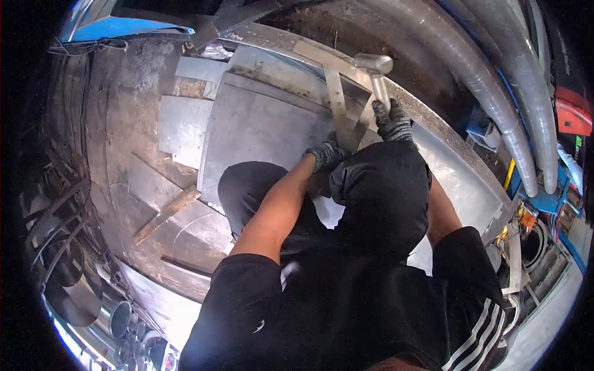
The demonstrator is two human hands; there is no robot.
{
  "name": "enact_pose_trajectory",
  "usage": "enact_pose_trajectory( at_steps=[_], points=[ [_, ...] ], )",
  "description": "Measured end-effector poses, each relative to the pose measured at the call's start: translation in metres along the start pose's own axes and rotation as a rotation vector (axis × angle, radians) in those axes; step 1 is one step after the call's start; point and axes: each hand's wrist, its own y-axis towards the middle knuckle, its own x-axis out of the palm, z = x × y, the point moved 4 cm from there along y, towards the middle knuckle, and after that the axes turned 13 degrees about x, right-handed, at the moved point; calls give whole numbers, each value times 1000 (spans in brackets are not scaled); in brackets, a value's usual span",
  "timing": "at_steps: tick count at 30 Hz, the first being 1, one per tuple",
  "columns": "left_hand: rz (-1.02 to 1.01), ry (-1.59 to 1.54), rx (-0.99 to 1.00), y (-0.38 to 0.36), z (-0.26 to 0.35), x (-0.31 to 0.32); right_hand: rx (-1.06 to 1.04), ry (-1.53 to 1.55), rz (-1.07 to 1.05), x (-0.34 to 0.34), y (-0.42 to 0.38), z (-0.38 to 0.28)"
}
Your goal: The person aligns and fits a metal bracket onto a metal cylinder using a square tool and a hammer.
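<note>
My right hand (393, 122), in a grey knitted glove, is wrapped round the handle of a hammer (374, 63). The hammer is raised, its metal head above the hand. My left hand (325, 153), also gloved, is closed at the lower end of a flat metal strip (336, 93); its fingertips are partly hidden beside my knee. The strip has small holes and meets other flat bars near the bench edge. Beneath them lies a large grey metal sheet (257, 127).
Large metal pipes (476, 74) run along the upper right. Smaller sheet offcuts (184, 127) and a rusty flat bar (167, 215) lie to the left. Round metal tubes (114, 316) stand at the lower left. A steel beam edge (445, 133) passes beyond my hands.
</note>
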Motion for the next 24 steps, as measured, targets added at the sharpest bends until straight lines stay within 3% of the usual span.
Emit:
enact_pose_trajectory(
  at_steps=[1, 2, 3, 5, 6, 8, 9, 11, 12, 13, 14, 15, 17, 20, 21, 23, 24],
  points=[
    [-14, 24, -71, 9, -28, 9, 75, -68, -117, -3, -6, -21],
    [-29, 48, -142, 17, -53, 18, -59, -238, -22, 5, 7, -11],
    [-29, 82, -42, 30, -88, 31, -195, -407, 75, 19, 25, 7],
    [-4, 118, 60, 39, -82, 16, 100, -241, -157, -26, -3, -63],
    [-90, 226, 5, 25, -44, -2, 327, 4, -265, -36, -20, -85],
    [-221, 310, -51, 7, -34, 17, -25, -53, -76, -31, -28, -65],
    [-120, 245, 27, 12, -38, 11, 240, 53, -173, -27, -18, -59],
    [-31, 175, 106, 8, -35, 13, 222, -190, -177, -1, 8, -17],
    [44, 83, 9, 5, -29, 4, 62, -413, -104, 4, 24, -4],
    [112, -16, -91, -1, -25, -1, 61, -410, -98, -4, 21, -7],
    [122, -20, -90, -9, 2, -12, -86, -334, -143, -13, 14, -14],
    [121, -183, -120, -23, 39, -26, -44, -229, -163, -20, 6, -29],
    [90, -356, -165, -31, 41, -18, 134, -116, -139, -6, 3, -21],
    [77, -259, -84, 17, -47, 9, 175, -208, -147, 10, 13, -5],
    [97, -184, -10, 36, -79, 17, 100, -238, -100, 7, 14, -9],
    [137, -113, 64, 60, -93, 2, 7, -275, -60, -1, 15, -28],
    [231, 106, 267, 64, -84, -9, 117, -215, -146, -15, 2, -57]
  ],
)
